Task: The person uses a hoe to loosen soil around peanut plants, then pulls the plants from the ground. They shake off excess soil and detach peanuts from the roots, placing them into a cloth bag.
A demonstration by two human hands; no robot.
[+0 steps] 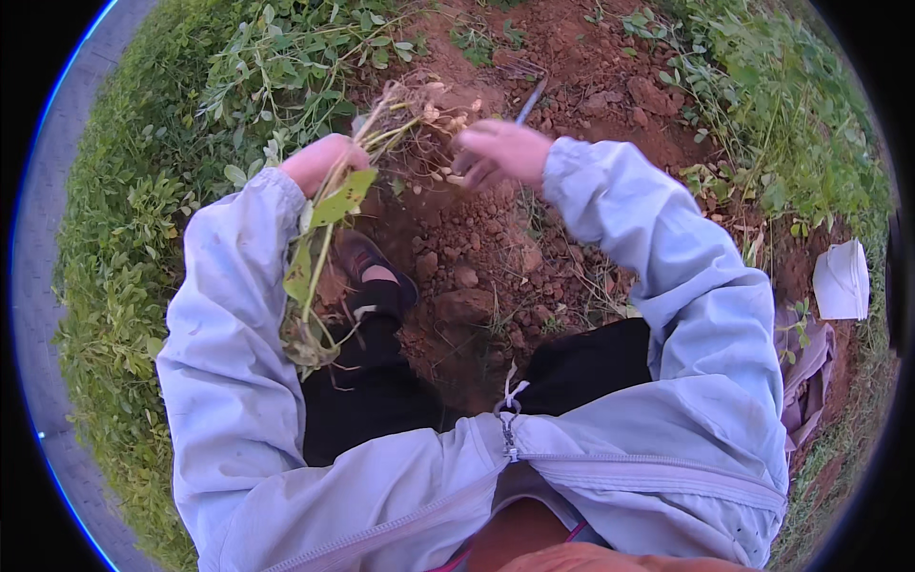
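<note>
My left hand (325, 161) grips the stems of an uprooted peanut plant (389, 132). The roots point away from me, and the leafy end (343, 199) hangs back over my left forearm. Pale peanut pods (449, 121) dangle among the thin roots. Right beside them is my right hand (500, 151), blurred, its fingers bent toward the pods. Whether those fingers pinch a pod is hidden. Just beyond that hand, a hand tool with a bluish shaft (530, 101) lies on the red soil, with what look like thin tines at its far end.
Clods of reddish soil (493, 264) lie between my legs, near my left shoe (368, 261). Leafy plants (136, 214) grow densely on the left, and more foliage (793, 121) stands at right. A white folded item (842, 280) and a crumpled purplish cloth (808, 382) lie at far right.
</note>
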